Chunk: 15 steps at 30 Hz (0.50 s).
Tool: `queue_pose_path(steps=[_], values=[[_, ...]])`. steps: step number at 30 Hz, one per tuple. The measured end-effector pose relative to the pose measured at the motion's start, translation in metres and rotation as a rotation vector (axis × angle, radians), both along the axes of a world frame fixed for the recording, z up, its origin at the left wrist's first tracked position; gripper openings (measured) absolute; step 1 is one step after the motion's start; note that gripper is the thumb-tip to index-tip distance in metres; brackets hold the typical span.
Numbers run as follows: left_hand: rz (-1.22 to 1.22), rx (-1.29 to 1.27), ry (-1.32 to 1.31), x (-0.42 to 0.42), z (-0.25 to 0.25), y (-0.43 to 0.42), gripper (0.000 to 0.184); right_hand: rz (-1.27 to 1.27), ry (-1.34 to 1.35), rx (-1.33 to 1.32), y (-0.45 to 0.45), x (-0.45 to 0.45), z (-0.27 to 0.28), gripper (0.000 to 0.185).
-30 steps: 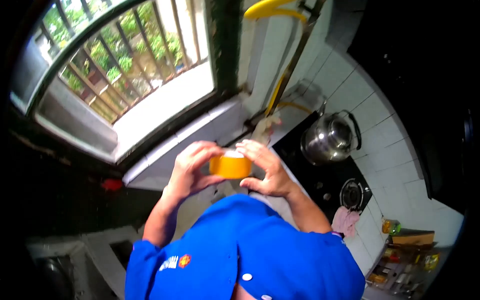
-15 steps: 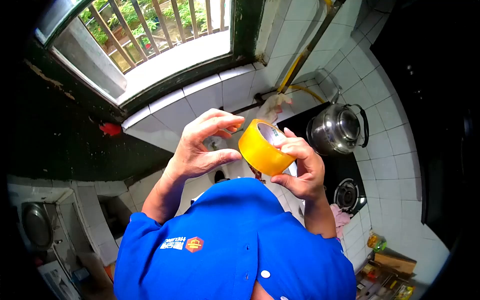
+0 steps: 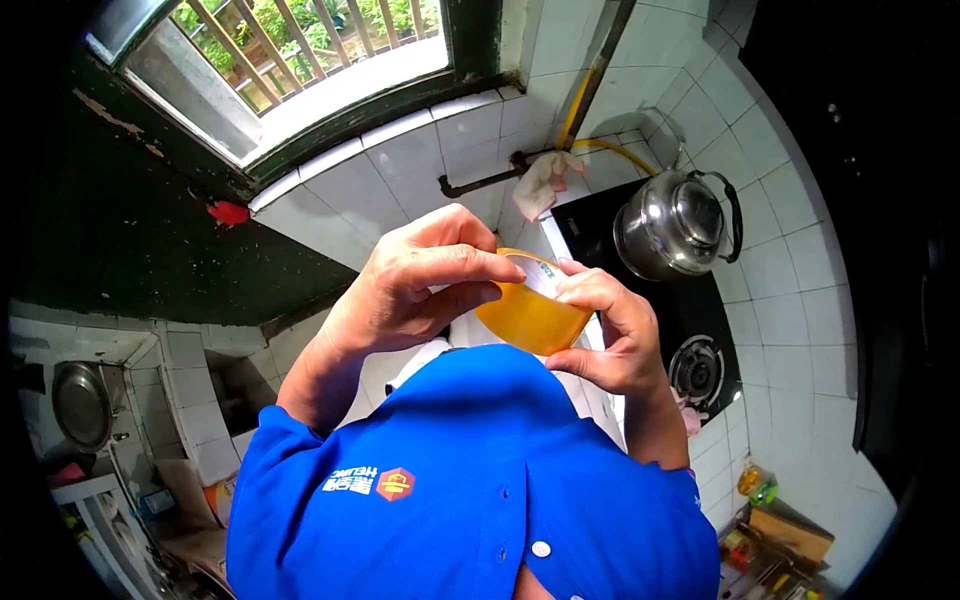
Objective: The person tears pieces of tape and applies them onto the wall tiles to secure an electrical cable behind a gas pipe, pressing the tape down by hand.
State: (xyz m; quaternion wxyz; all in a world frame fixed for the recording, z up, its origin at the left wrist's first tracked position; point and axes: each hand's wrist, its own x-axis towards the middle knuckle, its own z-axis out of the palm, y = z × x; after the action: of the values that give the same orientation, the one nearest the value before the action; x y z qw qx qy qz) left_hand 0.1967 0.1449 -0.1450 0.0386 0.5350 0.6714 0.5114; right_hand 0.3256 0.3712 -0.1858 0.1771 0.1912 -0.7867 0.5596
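I make out "HEI" on the blue shirt [image 3: 450, 500]; the tape roll [image 3: 535, 318]'s green print blurs. My curled left hand [image 3: 420, 275] pinches its rim, my right hand [image 3: 615, 330] clasping the opposite side.

Daylight enters through the barred window [image 3: 310, 50] at the top left, whiting out its sill [image 3: 345, 95]. Your blue shirt [image 3: 460, 460] is bright; the far left and right sink into black. The kettle [image 3: 672, 225] carries glare. The wide lens bends lines at the edges.
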Motion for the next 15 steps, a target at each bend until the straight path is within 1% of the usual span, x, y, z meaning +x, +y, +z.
queue_pose_path(steps=[9,11,13,15], values=[[-0.158,-0.03,0.001,-0.015,0.013,-0.003,0.02,-0.07,-0.055,0.019,-0.014,0.009,0.011,0.057],[-0.185,-0.048,-0.011,-0.022,0.014,-0.01,0.018,-0.087,-0.02,0.095,-0.023,0.004,0.014,0.055],[-0.208,-0.051,-0.062,-0.03,0.013,-0.018,0.016,-0.099,-0.014,0.11,-0.034,-0.002,0.015,0.054],[-0.207,-0.056,-0.041,-0.038,0.013,-0.026,0.016,-0.106,-0.01,0.125,-0.044,-0.01,0.016,0.054]])
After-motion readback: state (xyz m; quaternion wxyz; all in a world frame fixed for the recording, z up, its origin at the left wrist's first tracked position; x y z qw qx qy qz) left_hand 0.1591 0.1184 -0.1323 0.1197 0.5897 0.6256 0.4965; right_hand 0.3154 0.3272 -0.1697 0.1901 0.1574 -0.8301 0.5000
